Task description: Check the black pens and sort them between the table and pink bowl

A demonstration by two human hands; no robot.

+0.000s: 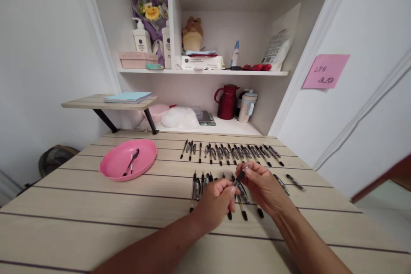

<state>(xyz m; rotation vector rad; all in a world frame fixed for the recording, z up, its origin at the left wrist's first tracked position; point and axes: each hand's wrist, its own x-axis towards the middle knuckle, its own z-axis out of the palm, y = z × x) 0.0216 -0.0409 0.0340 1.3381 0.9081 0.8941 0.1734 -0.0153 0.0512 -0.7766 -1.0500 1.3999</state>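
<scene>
A pen with a black grip is held between my two hands above the front row of pens. My left hand is closed round its barrel. At the other end, my right hand pinches the tip with thumb and fingers; whether a small part sits there is hidden. Under and around my hands lie several pens, among them a black-ended pen and a pen at the left end. Loose clear-and-black caps, such as the cap, lie to the right. Behind is a longer row of uncapped pens with caps between them.
A pink plate at the left holds a pen and a thin white-and-dark piece. A small raised shelf with blue paper stands behind it. At the back are a red jug, a tumbler and a white plastic bag.
</scene>
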